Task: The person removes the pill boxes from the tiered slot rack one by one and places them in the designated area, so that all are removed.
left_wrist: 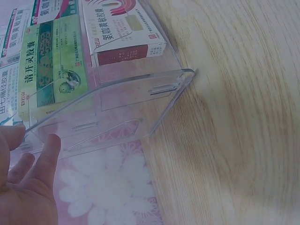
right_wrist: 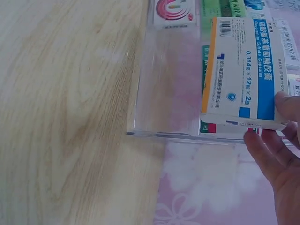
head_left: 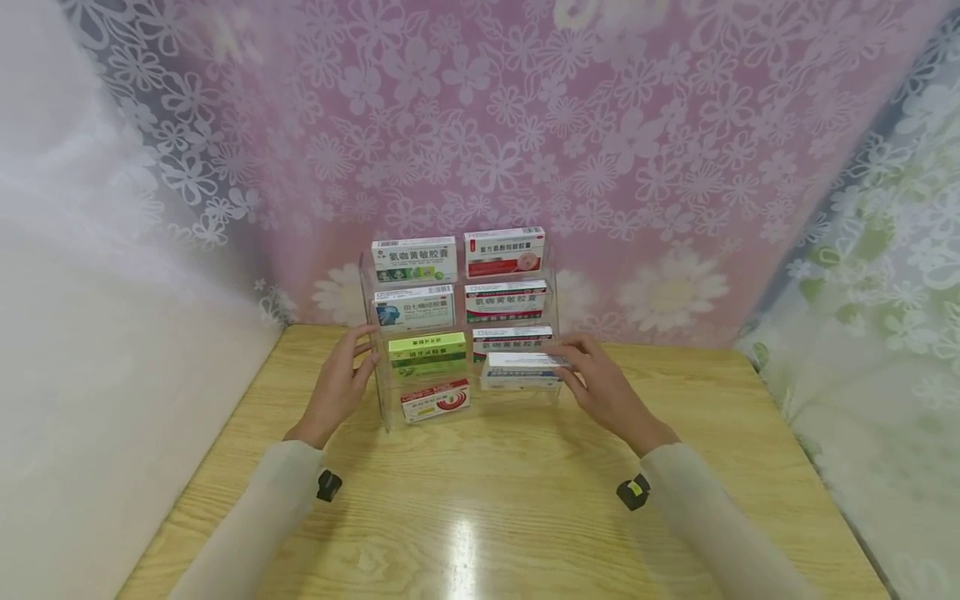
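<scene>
A clear plastic display rack [head_left: 382, 392] stands on the table with medicine boxes in two columns. My left hand [head_left: 341, 387] grips its left side edge, thumb and fingers near the clear side panel [left_wrist: 117, 105]. My right hand [head_left: 600, 383] holds a white and blue medicine box [head_left: 522, 382] by one end, in front of the rack's lower right part. In the right wrist view, the thumb lies on this box's printed face [right_wrist: 243, 70] and fingers are at its edge. Behind it, a white and green box [head_left: 487, 346] is partly covered. A green box [head_left: 427, 354] sits in the left column.
A red and white box [head_left: 435, 402] occupies the lowest left tier. More boxes fill the upper tiers, among them a white and red one [head_left: 504, 252]. The wooden table [head_left: 450, 500] extends toward me; a pink flowered cloth [head_left: 487, 125] hangs behind the rack.
</scene>
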Motion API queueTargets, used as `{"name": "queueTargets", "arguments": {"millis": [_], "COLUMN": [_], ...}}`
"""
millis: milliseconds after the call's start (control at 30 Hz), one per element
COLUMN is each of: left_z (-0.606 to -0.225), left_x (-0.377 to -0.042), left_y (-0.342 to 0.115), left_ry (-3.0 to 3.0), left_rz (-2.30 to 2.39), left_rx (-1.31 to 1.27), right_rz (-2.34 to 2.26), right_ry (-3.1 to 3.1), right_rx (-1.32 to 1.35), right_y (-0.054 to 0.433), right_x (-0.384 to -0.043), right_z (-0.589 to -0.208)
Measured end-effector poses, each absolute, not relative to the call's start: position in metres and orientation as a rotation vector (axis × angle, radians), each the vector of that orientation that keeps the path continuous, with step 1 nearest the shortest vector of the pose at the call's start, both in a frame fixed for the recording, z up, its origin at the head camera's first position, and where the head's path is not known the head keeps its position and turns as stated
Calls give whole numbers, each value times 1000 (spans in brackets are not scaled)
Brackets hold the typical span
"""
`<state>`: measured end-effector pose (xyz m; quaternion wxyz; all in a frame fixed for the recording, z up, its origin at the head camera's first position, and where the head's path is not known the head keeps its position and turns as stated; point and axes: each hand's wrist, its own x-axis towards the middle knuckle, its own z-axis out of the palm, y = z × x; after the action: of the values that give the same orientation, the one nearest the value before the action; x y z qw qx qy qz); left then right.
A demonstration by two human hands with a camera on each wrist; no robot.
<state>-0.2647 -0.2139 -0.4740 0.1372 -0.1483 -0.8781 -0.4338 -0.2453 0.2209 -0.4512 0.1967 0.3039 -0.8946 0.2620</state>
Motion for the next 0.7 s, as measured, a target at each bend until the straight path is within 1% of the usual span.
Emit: {"name": "queueTargets", "arguments": {"millis": [200,433,700], "left_z": [-472,-470,-469], "left_x": [-264,-263,-261], "left_y": [-215,-213,-210], "left_ry": [-2550,-2552,-2548], "left_rz": [-1260,-1280,-1271], "left_rx": [-416,-415,-418], "right_rz": [878,1033,1045], "right_ry": [-2644,-2798,-2941], "right_rx": [829,765,731], "right_y": [231,243,248], "right_x": [-233,-224,-222], "right_z": [-457,-483,-512]}}
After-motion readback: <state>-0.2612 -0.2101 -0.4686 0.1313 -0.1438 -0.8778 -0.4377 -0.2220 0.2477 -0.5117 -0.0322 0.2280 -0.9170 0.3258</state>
